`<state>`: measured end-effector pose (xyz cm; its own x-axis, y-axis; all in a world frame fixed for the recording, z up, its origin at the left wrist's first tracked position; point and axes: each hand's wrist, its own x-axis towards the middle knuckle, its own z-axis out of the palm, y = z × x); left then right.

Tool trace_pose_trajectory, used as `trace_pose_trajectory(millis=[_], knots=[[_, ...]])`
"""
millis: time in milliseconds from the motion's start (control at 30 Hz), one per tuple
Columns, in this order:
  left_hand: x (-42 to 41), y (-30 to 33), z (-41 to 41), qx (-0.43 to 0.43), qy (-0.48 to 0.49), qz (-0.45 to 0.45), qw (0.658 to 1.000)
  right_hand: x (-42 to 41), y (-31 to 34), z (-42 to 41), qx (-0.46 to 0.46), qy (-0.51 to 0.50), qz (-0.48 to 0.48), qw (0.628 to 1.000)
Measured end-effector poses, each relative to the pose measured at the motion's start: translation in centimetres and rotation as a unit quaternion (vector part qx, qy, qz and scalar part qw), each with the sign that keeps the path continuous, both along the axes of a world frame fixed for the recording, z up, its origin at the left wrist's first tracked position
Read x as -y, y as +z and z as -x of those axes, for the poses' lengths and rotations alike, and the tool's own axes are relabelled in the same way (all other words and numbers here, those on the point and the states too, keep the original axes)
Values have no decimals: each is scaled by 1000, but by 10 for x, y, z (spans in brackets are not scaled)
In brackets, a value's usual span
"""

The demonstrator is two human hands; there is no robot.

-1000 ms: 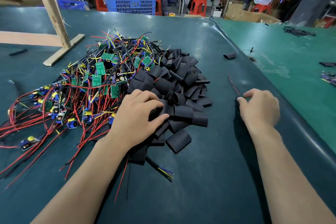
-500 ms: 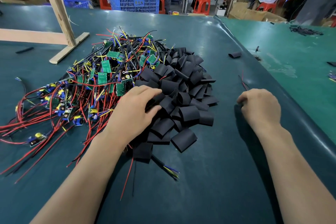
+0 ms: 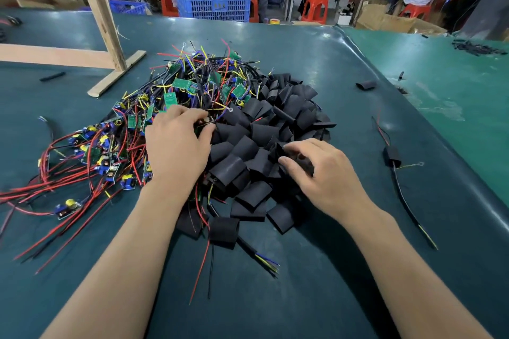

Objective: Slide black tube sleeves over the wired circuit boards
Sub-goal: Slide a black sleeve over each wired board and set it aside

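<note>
A heap of small green circuit boards (image 3: 176,99) with red, yellow and black wires covers the left and far middle of the dark green table. Beside it on the right lies a mound of flattened black tube sleeves (image 3: 264,129). My left hand (image 3: 176,148) rests where the two heaps meet, its fingertips pinched on a small wired board (image 3: 207,120). My right hand (image 3: 327,173) lies on the near right side of the sleeve mound, fingers curled around one black sleeve (image 3: 300,161). One board that wears a sleeve (image 3: 391,155) lies alone to the right, its wires trailing toward me.
A wooden frame (image 3: 99,16) stands at the far left of the table. A stray sleeve (image 3: 365,85) lies at the far right near the seam with a lighter green table (image 3: 454,96). Blue crates (image 3: 214,5), red stools and seated people are beyond the far edge.
My right hand came left from the bare table onto the sleeve mound and closed on a sleeve. My left hand reached further into the heap and pinched a board.
</note>
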<state>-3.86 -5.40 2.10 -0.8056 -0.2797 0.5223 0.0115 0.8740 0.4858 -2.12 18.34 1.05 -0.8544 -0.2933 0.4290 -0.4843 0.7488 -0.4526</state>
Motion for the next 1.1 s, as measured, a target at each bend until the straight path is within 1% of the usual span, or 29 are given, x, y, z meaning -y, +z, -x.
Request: trace_pose_trajectory(millis=[67, 133, 200, 267, 300, 333, 367, 400, 433, 467, 500, 567, 700, 767, 867, 933, 1033, 1067, 1100], knots=[[2, 3, 3, 13, 20, -1, 1000, -1, -2, 0, 5, 2, -8, 1000], [5, 5, 3, 0, 26, 5, 1000, -3, -3, 1, -5, 3, -1, 1000], [6, 8, 0, -60, 12, -2, 998, -5, -2, 2, -37, 5, 16, 999], [6, 16, -6, -145, -16, -55, 988, -4, 1, 2, -81, -7, 43, 996], [3, 20, -10, -190, -46, -74, 978, -2, 4, 1, -96, -14, 68, 993], [-4, 24, -14, -230, -84, -65, 967, 0, 6, -1, -84, -10, 118, 989], [-13, 25, -18, -258, -130, -35, 957, 4, 10, -3, -34, 13, 195, 980], [-23, 22, -21, -272, -185, -1, 944, 8, 15, -6, 43, 55, 285, 956], [-35, 18, -24, -275, -232, 23, 933, 12, 19, -10, 113, 98, 366, 918], [-45, 14, -27, -272, -264, 38, 925, 14, 21, -13, 164, 130, 428, 879], [-53, 9, -28, -267, -280, 46, 921, 15, 22, -15, 189, 140, 466, 853], [-60, 4, -28, -271, -290, 54, 916, 15, 23, -17, 200, 118, 511, 827], [-62, 3, -27, -287, -323, 96, 897, 6, 22, -14, 190, 65, 544, 815], [-61, 1, -29, -274, -307, 111, 905, 2, 23, -10, 184, 20, 575, 797], [-50, -2, -30, -234, -280, 67, 929, -3, 25, -6, 200, -14, 622, 757], [-40, -3, -31, -216, -269, 5, 939, -7, 26, -5, 210, -19, 635, 744], [-31, 2, -33, -154, -266, -145, 940, -10, 28, -5, 223, -16, 645, 731], [-31, 3, -33, -128, -266, -203, 933, -11, 28, -5, 227, -19, 651, 724], [-31, 5, -33, -106, -267, -279, 916, -12, 29, -5, 232, -19, 658, 716]])
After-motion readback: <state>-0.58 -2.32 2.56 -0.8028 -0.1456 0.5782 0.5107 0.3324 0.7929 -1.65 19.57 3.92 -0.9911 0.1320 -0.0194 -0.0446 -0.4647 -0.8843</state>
